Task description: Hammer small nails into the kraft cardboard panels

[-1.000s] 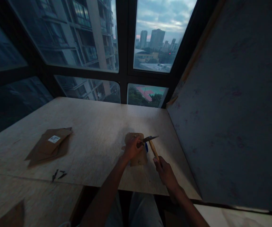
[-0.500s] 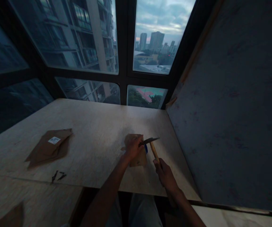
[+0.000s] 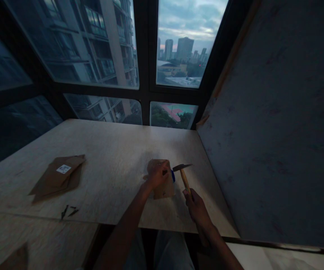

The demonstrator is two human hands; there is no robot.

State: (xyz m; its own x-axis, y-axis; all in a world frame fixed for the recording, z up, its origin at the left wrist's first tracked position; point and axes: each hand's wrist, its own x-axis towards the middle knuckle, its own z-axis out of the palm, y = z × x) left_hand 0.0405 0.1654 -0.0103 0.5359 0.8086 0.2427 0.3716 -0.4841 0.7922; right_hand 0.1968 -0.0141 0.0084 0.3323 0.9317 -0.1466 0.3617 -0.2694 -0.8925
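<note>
My right hand is wrapped round the wooden handle of a hammer. The hammer's dark metal head is raised just right of my left hand. That left hand rests over a brown flat piece, which looks like cardboard or wood, with its fingers pinched together. Whatever is between those fingers is too small and dark to make out. A blue object shows at the right edge of the brown piece, partly hidden.
A stack of brown sheets with a white label lies on the left of the pale tabletop. Several dark nails or screws lie near its front edge. Windows rise behind, and a wall panel stands at the right.
The hammer head has moved slightly right, away from my left fingers. My left hand stays over the brown piece. The view has shifted a little.
</note>
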